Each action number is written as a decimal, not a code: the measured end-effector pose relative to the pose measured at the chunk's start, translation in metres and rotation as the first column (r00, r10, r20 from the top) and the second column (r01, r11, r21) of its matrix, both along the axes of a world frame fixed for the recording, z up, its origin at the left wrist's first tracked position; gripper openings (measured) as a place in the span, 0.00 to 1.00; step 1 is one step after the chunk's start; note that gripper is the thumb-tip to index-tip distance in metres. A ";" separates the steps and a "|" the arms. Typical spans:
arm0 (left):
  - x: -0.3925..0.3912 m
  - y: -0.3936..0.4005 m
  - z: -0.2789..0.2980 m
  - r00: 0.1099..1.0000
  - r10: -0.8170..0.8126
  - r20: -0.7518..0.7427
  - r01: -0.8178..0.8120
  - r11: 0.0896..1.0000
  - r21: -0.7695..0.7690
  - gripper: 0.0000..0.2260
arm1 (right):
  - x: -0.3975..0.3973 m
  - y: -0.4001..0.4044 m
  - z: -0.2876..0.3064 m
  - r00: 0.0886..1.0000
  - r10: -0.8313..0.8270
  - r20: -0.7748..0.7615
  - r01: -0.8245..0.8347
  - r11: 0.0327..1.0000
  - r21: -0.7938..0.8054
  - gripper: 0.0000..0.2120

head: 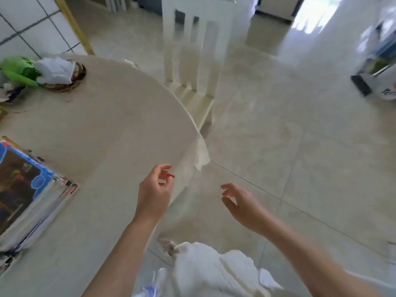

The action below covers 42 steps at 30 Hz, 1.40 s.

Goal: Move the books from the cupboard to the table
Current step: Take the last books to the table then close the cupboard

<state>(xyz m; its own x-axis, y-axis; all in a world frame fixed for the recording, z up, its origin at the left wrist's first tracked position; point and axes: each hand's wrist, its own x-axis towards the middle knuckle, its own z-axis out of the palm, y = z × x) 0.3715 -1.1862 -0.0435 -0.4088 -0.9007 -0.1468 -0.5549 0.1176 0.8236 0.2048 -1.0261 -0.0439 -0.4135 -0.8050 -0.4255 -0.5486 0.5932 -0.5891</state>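
While blurred by camera motion, head view legible enough. Stack of books (32, 196) lying flat on round table (111, 116), at its left edge (blue-bordered cover on top, spines fanned toward the right). Left hand (153, 194) above table rim, fingers loosely curled, holding nothing. Right hand (240, 202) out over tiled floor (300, 146), well apart from the books, fingers relaxed and spread, likewise holding nothing. White chair (192, 50) tucked at far side of table. Woven basket (66, 80) with white cloth and green item near far left. Cupboard not identifiable.
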 end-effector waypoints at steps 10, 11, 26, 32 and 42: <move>-0.201 0.178 -0.007 0.903 -0.421 -0.088 0.425 0.904 0.034 0.11 | -0.125 0.224 0.025 0.900 -0.426 -0.095 0.421 0.905 -0.070 0.17; -0.217 0.196 -0.007 0.877 -0.474 -0.079 0.478 0.878 0.031 0.11 | -0.132 0.245 0.026 0.871 -0.483 -0.091 0.476 0.875 -0.090 0.17; -0.453 0.442 -0.008 0.216 -0.969 -0.120 0.975 0.208 0.080 0.12 | -0.196 0.486 0.037 0.152 -0.988 -0.016 0.984 0.153 -0.089 0.14; -0.531 0.527 0.001 -0.120 -0.985 -0.127 0.989 -0.129 0.069 0.10 | -0.223 0.537 0.044 -0.217 -0.976 -0.012 0.958 -0.211 -0.194 0.11; -0.629 0.708 0.040 -0.522 -0.841 -0.146 0.834 -0.539 0.123 0.10 | -0.291 0.608 0.038 -0.617 -0.776 0.129 0.723 -0.624 -0.295 0.22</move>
